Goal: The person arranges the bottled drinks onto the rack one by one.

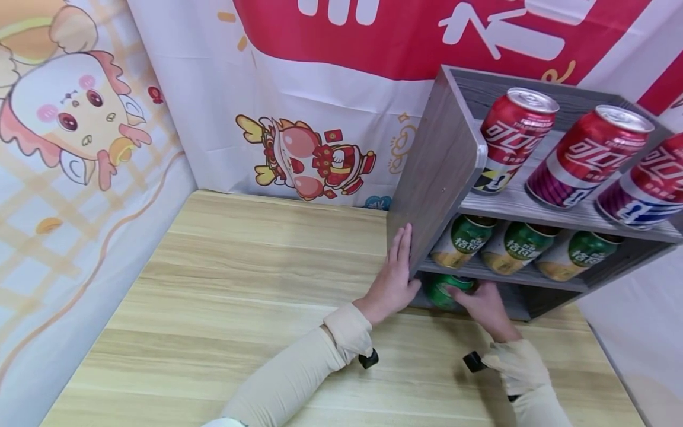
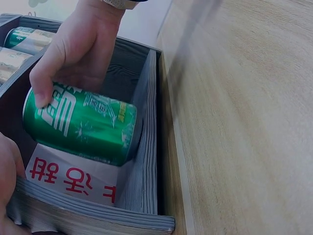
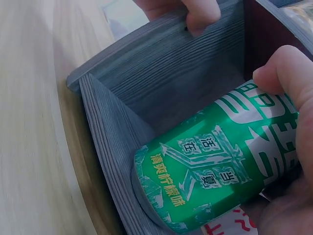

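A grey wood-grain shelf (image 1: 434, 172) stands on the table. My left hand (image 1: 392, 284) grips its left side panel, fingers along the outer face and thumb over the front edge. In the bottom compartment my right hand (image 1: 485, 308) holds a green soda can (image 1: 447, 290). In the right wrist view the can (image 3: 205, 161) is tilted, its lower end close to the compartment floor (image 3: 115, 152), with my thumb (image 3: 279, 73) on its upper part. Behind the can, in the left wrist view, white paper with red characters (image 2: 73, 178) shows inside the compartment.
Red cola cans, including one at the left (image 1: 514, 139), stand on the top tier. Several green-and-gold cans (image 1: 464, 240) fill the middle tier. Light wood table (image 1: 240, 284) extends left of the shelf; a printed cloth (image 1: 213, 107) hangs behind.
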Motion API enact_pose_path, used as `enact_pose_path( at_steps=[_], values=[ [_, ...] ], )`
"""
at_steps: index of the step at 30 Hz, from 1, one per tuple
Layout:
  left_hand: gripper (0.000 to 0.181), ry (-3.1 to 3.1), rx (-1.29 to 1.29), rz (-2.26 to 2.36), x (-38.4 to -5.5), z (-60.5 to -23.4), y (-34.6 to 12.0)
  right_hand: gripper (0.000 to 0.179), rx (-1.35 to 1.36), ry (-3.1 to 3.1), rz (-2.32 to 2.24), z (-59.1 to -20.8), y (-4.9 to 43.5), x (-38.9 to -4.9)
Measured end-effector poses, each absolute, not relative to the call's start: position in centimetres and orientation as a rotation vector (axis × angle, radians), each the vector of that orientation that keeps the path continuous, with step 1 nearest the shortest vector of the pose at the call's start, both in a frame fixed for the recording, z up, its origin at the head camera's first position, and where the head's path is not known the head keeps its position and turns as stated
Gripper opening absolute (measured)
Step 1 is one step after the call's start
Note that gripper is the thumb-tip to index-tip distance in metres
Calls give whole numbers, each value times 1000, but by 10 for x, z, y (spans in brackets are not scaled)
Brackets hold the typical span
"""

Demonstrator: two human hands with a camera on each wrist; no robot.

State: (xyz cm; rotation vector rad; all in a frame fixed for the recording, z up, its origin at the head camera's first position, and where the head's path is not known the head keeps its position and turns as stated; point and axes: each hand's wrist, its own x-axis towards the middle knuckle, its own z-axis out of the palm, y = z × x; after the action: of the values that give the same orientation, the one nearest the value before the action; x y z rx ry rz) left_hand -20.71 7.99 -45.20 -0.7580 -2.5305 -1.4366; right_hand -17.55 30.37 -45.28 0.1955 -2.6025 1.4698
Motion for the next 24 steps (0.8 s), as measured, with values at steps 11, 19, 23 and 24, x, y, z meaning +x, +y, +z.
enact_pose_path(
  at_steps=[11,19,23,24],
  values=[
    [110,-2493,-797,-1407,-208,-453,78,58,135,-2686,1473,-452,291,-183],
    [111,-2486,-800,-1404,-208,-454,77,62,76,-2728,1489,-450,287,-186],
    [111,-2490,-803,-1397,-208,-454,78,65,52,-2755,1482,-451,288,-188],
    [111,-2492,-803,-1396,-208,-454,78,64,40,-2766,1481,-452,288,-188]
  ],
)
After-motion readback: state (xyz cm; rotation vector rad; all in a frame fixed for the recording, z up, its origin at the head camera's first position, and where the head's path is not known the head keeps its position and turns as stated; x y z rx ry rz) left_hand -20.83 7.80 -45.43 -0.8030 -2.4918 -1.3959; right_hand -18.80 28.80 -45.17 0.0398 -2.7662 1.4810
